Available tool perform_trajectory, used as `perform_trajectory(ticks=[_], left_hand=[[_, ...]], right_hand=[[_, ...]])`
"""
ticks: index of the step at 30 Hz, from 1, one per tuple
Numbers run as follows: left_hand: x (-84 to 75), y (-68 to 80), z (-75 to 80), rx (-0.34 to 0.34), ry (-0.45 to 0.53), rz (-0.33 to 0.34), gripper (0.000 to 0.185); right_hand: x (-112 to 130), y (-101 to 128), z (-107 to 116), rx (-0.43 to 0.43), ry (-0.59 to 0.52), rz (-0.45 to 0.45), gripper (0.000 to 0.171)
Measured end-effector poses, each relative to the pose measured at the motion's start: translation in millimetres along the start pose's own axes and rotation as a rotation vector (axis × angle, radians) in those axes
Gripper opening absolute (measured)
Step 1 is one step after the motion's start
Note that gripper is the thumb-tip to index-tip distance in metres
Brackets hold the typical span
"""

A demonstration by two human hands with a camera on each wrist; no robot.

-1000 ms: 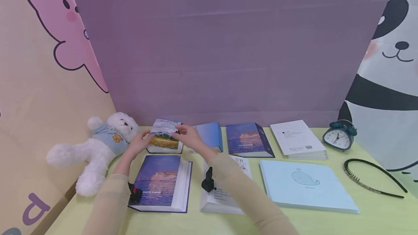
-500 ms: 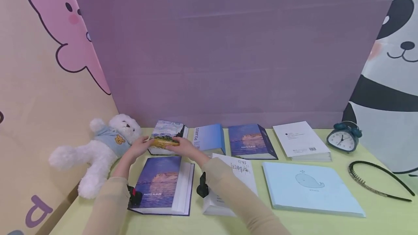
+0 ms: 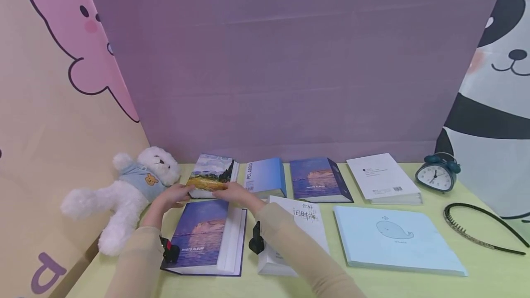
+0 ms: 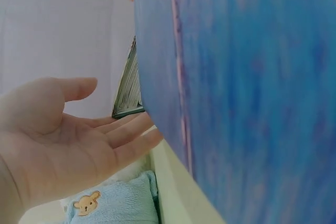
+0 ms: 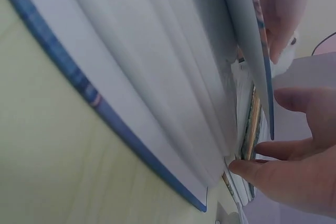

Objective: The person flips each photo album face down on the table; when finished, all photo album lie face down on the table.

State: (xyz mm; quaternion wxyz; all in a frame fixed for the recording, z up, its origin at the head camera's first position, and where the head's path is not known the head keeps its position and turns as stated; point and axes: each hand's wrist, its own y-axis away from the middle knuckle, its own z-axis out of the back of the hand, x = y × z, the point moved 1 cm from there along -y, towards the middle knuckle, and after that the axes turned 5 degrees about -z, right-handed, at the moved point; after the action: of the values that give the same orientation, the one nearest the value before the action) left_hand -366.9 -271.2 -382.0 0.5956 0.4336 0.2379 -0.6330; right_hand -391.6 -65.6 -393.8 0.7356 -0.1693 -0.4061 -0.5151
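Observation:
A small album with a painted wheat-field cover (image 3: 210, 174) lies flat at the back left of the yellow-green table (image 3: 488, 266). My left hand (image 3: 174, 195) is open, palm up (image 4: 68, 140), its straight fingers by the album's near left corner. My right hand (image 3: 233, 192) rests at the near right edge, and its fingertips (image 5: 247, 167) touch the album's page block (image 5: 253, 129). Just in front lies a thick purple photo album (image 3: 203, 233), large in both wrist views (image 4: 236, 77) (image 5: 131, 77).
A white teddy bear (image 3: 128, 187) lies left of the hands. To the right stand a blue Polaroid album (image 3: 267, 176), a second purple album (image 3: 316, 179), two white books (image 3: 381, 178) (image 3: 304, 217), a whale album (image 3: 397, 236), a clock (image 3: 436, 174) and a headband (image 3: 480, 226).
The wheat-field album was held up tilted between both hands; it now lies flat on the table. Both hands have slid back to its near edge and loosened.

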Motion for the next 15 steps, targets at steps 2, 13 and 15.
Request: perform_trajectory(ticks=[2,13,15], left_hand=[[-2.3,0.3,1.8,-0.013,-0.002,-0.008,0.061],[-14.4,5.4,0.9,-0.14,0.131,-0.097,0.057],[-15.6,6.2,0.3,-0.154,0.18,-0.09,0.056]], right_hand=[[1.5,1.3,-0.2,0.002,0.029,0.006,0.058],[4.3,7.0,-0.2,0.029,-0.032,-0.005,0.066],[5.2,7.0,-1.1,0.036,-0.064,0.003,0.065]])
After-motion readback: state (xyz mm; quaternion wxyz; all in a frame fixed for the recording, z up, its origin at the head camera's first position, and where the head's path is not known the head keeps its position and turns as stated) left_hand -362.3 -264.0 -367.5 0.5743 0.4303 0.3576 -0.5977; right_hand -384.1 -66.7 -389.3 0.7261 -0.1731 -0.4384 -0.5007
